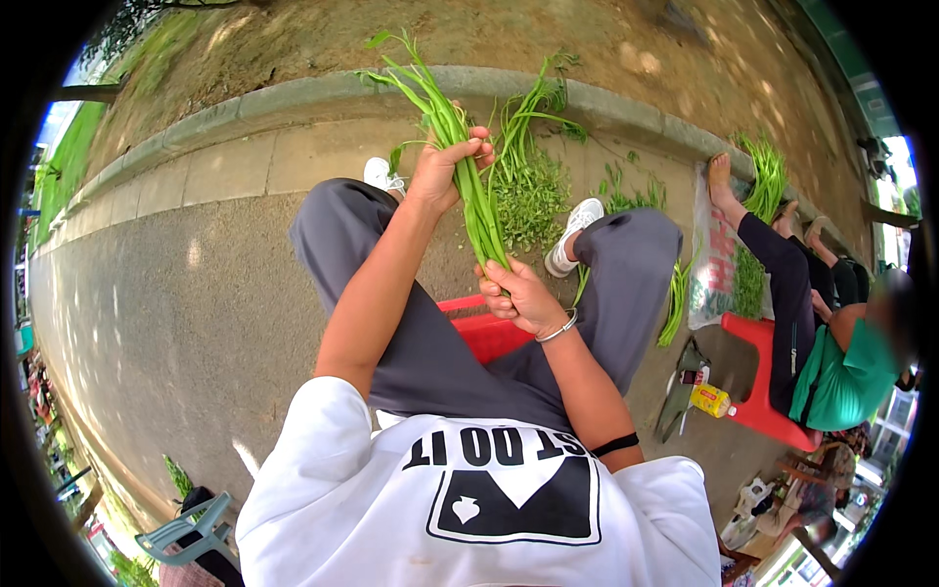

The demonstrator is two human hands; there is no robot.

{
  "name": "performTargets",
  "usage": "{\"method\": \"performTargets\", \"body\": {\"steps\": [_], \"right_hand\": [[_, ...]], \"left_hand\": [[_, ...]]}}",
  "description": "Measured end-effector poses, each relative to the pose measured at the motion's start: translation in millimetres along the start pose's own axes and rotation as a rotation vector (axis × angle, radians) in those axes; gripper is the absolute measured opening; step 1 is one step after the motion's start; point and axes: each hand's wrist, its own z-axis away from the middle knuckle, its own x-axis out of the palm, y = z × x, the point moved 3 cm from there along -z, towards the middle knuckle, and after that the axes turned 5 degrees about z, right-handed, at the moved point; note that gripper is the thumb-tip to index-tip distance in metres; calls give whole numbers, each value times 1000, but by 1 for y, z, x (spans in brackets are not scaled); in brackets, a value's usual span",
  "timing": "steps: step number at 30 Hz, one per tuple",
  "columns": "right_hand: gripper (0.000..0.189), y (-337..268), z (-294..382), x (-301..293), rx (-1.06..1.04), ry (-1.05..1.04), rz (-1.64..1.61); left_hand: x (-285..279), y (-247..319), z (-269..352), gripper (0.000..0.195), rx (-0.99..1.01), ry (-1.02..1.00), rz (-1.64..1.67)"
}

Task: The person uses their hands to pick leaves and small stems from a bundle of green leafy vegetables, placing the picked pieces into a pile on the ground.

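Observation:
A bunch of long green vegetable stems (469, 183), which look like water spinach, slants between my two hands above my knees. My left hand (440, 172) is wrapped around its upper middle, with the thumb across the stems. At the lower end my right hand (521, 293), with a bracelet at the wrist, grips the stalks between thumb and fingers. A few leaves stay on the far tips. Beyond my hands, a heap of loose green leaves (532, 202) lies on the pavement between my shoes. Another bunch of stems (517, 136) rests at its far side, against the curb.
A concrete curb (293, 99) runs across the front. A red plastic seat (488, 334) shows between my legs. At right, a person in green (843, 381) sits on a red stool (759, 411) near a yellow-labelled bottle (710, 400), a plastic bag (708, 282) and more stems (766, 176).

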Motion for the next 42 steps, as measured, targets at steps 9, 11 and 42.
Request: {"method": "performTargets", "body": {"steps": [9, 11, 42], "right_hand": [[19, -9, 13, -8, -30, 77, 36], [19, -26, 19, -8, -48, 49, 9], [19, 131, 112, -353, 214, 1112, -124]], "left_hand": [[-2, -9, -5, 54, 18, 28, -177], [-8, -11, -12, 47, -86, 36, -208], [-60, -85, 20, 27, -204, -176, -1701]]}}
